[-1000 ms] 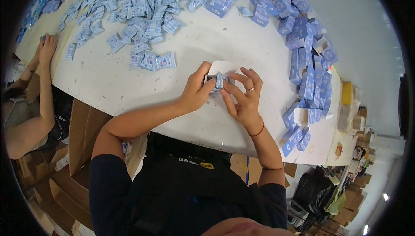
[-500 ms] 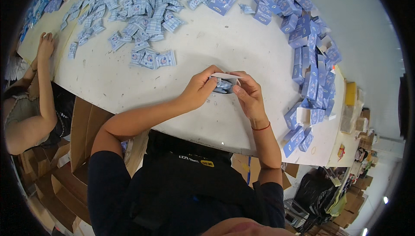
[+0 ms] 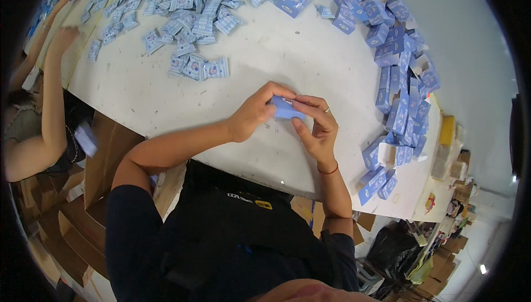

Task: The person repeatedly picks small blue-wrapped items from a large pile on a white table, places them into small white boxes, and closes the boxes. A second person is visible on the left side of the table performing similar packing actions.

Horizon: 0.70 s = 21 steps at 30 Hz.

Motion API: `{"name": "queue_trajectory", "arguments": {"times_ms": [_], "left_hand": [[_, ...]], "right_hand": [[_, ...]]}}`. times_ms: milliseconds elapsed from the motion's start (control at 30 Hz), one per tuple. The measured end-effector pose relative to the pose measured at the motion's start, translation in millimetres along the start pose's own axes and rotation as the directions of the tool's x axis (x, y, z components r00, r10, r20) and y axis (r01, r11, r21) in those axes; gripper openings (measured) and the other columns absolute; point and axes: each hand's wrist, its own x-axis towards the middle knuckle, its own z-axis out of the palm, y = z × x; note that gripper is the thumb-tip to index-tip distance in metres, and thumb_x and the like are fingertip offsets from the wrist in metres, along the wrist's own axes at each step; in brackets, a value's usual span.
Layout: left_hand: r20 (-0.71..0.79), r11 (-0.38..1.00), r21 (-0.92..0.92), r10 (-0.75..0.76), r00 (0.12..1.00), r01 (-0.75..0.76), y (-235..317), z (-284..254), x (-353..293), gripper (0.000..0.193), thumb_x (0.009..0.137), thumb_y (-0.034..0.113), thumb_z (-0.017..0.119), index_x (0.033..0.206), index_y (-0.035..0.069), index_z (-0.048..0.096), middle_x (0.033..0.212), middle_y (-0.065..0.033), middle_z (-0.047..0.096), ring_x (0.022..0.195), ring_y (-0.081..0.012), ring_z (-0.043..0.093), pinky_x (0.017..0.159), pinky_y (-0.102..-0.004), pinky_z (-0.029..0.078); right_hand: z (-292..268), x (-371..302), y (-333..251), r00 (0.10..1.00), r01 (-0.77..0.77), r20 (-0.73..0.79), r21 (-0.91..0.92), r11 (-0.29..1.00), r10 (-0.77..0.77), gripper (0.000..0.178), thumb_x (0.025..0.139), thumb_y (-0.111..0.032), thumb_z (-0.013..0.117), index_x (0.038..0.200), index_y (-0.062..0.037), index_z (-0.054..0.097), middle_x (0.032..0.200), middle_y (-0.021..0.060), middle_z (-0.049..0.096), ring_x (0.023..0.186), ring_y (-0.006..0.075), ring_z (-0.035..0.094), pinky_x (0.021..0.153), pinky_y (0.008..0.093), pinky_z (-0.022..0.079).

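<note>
A small blue carton [image 3: 287, 111] sits between my two hands above the near part of the white table. Its lid lies closed, so the inside is hidden. My left hand [image 3: 259, 111] grips the carton's left end, thumb at the near side and fingers over the far edge. On the other end, my right hand [image 3: 317, 127] presses its fingers onto the top while the thumb rests at the near right corner. Just beyond my left hand lie several light-blue wrapped packets [image 3: 196, 68].
A big heap of wrapped packets [image 3: 193, 8] spreads over the far left of the white table [image 3: 265, 53]. Blue cartons [image 3: 398, 91], some with open flaps, pile along the right edge. At far left a co-worker's arms [image 3: 53, 91] reach over the table; cardboard boxes [image 3: 108, 163] stand below.
The carton was open with packets showing inside; its flap is now folded down over them. The co-worker's arms have moved, and a blurred pale-blue thing shows beneath them.
</note>
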Motion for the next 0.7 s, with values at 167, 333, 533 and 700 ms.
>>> {"name": "queue_trajectory", "arguments": {"times_ms": [167,333,533,700], "left_hand": [[0.077,0.933,0.324,0.138,0.987,-0.156,-4.1,-3.9,-2.7,0.030,0.091,0.011,0.061,0.119,0.005,0.051,0.126,-0.0164,0.050,0.116,-0.0249,0.052,0.097,-0.0362,0.042],[0.074,0.831,0.482,0.277,0.958,-0.277,7.8,-21.0,-2.1,0.022,0.080,0.001,0.072,0.100,0.006,0.064,0.118,-0.0121,0.058,0.105,-0.0235,0.059,0.086,-0.0334,0.051],[0.072,0.857,0.461,0.222,0.972,-0.230,11.2,-23.5,1.0,0.020,0.076,-0.002,0.075,0.093,0.006,0.069,0.117,-0.0107,0.060,0.100,-0.0214,0.062,0.083,-0.0316,0.052],[0.185,0.812,0.506,0.227,0.956,-0.291,17.4,-28.4,1.5,0.022,0.075,-0.001,0.077,0.094,0.008,0.070,0.119,-0.0110,0.060,0.100,-0.0211,0.062,0.082,-0.0299,0.053]], "right_hand": [[-0.5,-1.7,1.1,0.993,0.118,0.011,-0.162,0.980,-0.117,0.029,0.078,0.000,0.071,0.106,-0.0069,0.073,0.115,0.0126,0.064,0.103,0.0257,0.062,0.088,0.0342,0.051],[-12.4,0.9,-3.2,0.960,0.281,0.104,-0.344,0.896,-0.261,0.033,0.075,0.001,0.071,0.107,-0.0065,0.072,0.115,0.0123,0.065,0.097,0.0282,0.064,0.084,0.0355,0.053],[-2.5,-3.9,-3.8,0.943,0.326,0.102,-0.472,0.819,-0.316,0.038,0.073,0.000,0.073,0.110,-0.0064,0.070,0.120,0.0108,0.064,0.097,0.0298,0.063,0.082,0.0364,0.054],[1.4,-10.8,-12.3,0.945,0.326,0.153,-0.533,0.781,-0.290,0.043,0.071,-0.002,0.076,0.113,-0.0065,0.068,0.122,0.0096,0.064,0.100,0.0311,0.064,0.081,0.0358,0.056]]}}
